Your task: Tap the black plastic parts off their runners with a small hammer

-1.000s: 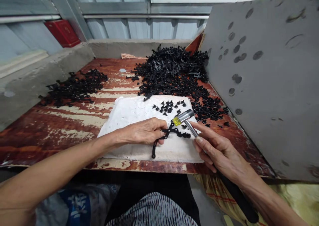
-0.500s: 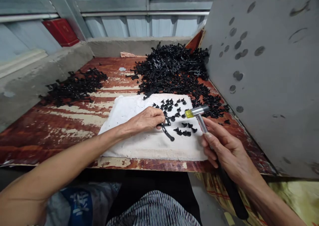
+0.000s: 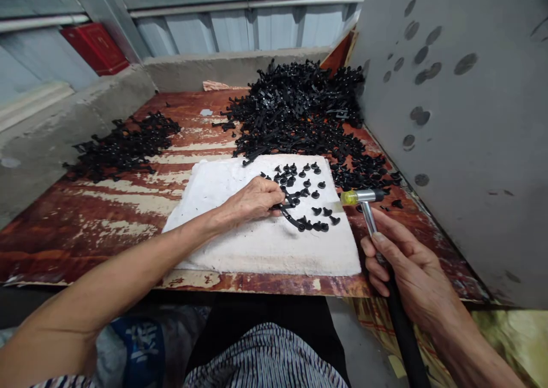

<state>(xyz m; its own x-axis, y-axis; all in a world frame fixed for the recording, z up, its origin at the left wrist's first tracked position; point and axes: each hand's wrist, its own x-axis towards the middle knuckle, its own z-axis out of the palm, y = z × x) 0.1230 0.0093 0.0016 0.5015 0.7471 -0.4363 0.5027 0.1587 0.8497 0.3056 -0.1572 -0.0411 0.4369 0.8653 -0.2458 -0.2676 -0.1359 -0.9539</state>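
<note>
Over the white cloth pad (image 3: 257,245) my left hand (image 3: 257,198) is closed, pinching black strap-like plastic strips (image 3: 292,219) with round ends. Several small black mushroom-shaped caps (image 3: 307,182) lie on the cloth to the right of these fingers. A small hammer (image 3: 369,214), with a yellow face, a metal head and a black grip, is in my right hand (image 3: 406,257). That hand is wrapped around the hammer's neck, and the head hovers beyond the pad's right edge. How many strips the left fingers hold is partly hidden.
A large heap of black plastic parts (image 3: 299,102) fills the back of the worn red table (image 3: 115,222). A smaller pile (image 3: 128,145) lies at the left. A grey panel (image 3: 471,148) stands along the right side, and a red box (image 3: 95,48) sits on the ledge.
My right hand has moved right with the hammer, away from the caps. The strips in my left hand have swung slightly up and to the right. The camera view has shifted a little.
</note>
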